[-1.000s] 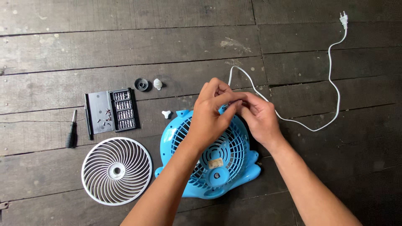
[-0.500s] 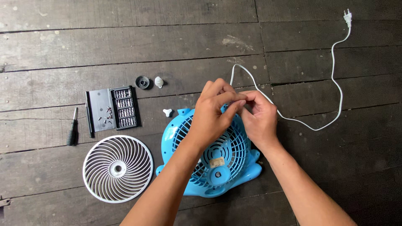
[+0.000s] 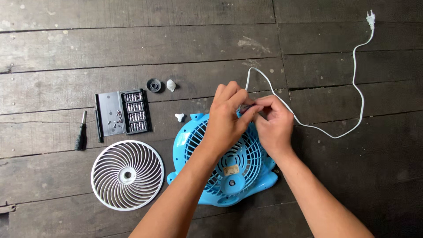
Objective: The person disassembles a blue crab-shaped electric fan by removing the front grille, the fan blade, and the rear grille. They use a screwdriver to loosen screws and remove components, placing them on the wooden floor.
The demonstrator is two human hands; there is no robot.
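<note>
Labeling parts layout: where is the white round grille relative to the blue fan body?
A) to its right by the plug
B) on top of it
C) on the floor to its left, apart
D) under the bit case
C: the white grille lies flat on the wooden floor left of the blue fan body, with a gap between them.

A small rectangular label (image 3: 230, 170), pale cream with a reddish strip, sat low in the centre of the frame, stuck on the blue fan housing (image 3: 211, 194) just above its hub.
</note>
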